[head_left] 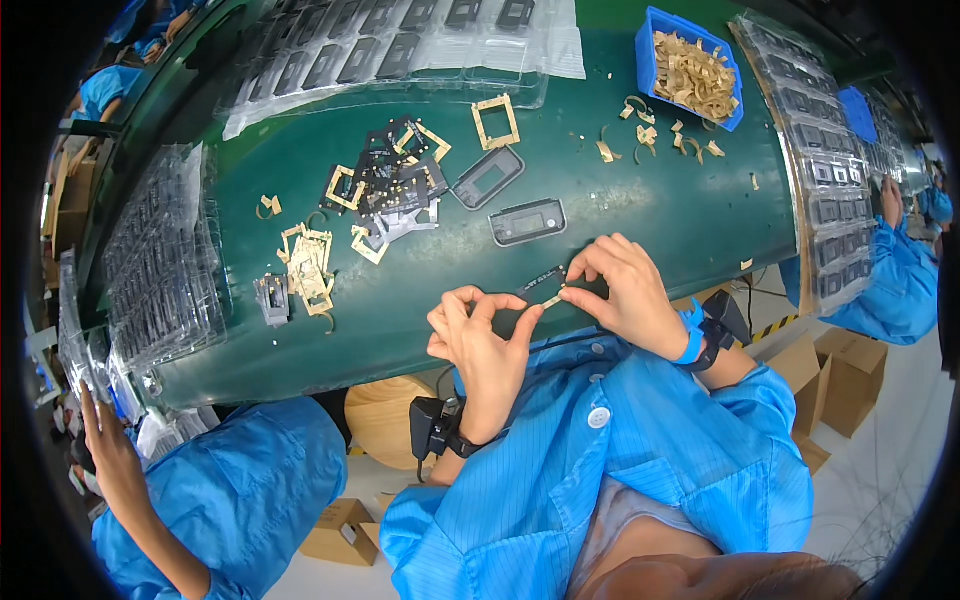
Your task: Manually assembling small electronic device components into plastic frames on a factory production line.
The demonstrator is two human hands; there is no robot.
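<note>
Near the table's front edge, my left hand (482, 335) and my right hand (628, 292) pinch opposite ends of a thin black piece with a tan strip (543, 284). It looks like an adhesive frame with its backing; the strip runs between my fingertips. Just beyond my hands lies a grey plastic housing (527, 239) with a rectangular window. A second grey housing (470, 199) rests tilted behind it. Farther left, black frame-shaped pieces (405, 190) are heaped together with tan ones. A single tan square frame (478, 135) lies above the housings.
A blue bin (648, 75) of curled tan scraps stands at the far right, with loose scraps (652, 138) beside it. Clear trays of dark parts (400, 65) line the back, left and right. More tan frames (308, 262) lie at left. Co-workers in blue (240, 490) sit on both sides.
</note>
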